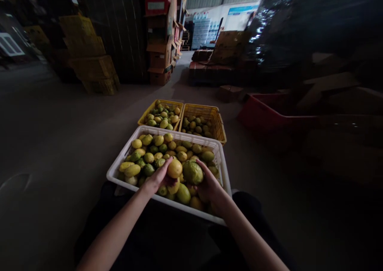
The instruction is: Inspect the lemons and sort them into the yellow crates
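Just above the front of a white plastic crate, my left hand grips a round yellow lemon. Close beside it, my right hand is closed on a bigger, bumpy green lemon. The two fruits are held a little apart. Under and around both hands, the crate is filled with many yellow and green lemons. The fingers beneath each fruit are mostly hidden.
Behind the white crate stand a left yellow crate of mixed lemons and a right yellow crate of greener ones. A red bin is to the right. Stacked cartons and yellow crates stand farther back.
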Demonstrator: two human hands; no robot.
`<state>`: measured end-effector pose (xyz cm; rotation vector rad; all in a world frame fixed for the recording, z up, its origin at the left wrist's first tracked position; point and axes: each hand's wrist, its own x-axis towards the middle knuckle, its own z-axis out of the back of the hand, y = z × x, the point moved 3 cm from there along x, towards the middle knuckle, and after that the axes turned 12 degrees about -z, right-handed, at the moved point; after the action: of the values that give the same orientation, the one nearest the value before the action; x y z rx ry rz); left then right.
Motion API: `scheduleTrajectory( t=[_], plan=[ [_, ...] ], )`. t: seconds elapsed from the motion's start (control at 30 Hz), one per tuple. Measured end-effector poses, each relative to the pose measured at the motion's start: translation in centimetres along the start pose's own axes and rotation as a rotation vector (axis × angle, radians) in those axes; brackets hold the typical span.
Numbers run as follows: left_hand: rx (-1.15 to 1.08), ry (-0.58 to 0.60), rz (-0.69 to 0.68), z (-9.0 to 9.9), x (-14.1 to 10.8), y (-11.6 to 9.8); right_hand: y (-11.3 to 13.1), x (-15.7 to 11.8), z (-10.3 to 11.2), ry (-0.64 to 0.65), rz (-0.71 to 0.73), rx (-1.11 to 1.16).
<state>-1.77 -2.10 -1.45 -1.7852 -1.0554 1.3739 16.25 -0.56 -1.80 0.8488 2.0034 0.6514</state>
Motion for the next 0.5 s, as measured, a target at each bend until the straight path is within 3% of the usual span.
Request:
scheduleTrajectory(
  t=[0.13,0.33,0.5],
  plan=[
    [-0.112,-0.004,-0.022,-0.1,0.0,-0.3,0.6,0.1,-0.8,-0.07,-0.206,0.109],
    [-0.218,-0.064,-0.136,0.1,0.6,0.2,0.8,-0.1,-1.5,-0.162,-0.203,0.191],
    [-0.26,-0.114,-0.149,0.5,0.2,0.1,0.0,0.6,-1.2,-0.091,-0.172,0.279]
  ],
)
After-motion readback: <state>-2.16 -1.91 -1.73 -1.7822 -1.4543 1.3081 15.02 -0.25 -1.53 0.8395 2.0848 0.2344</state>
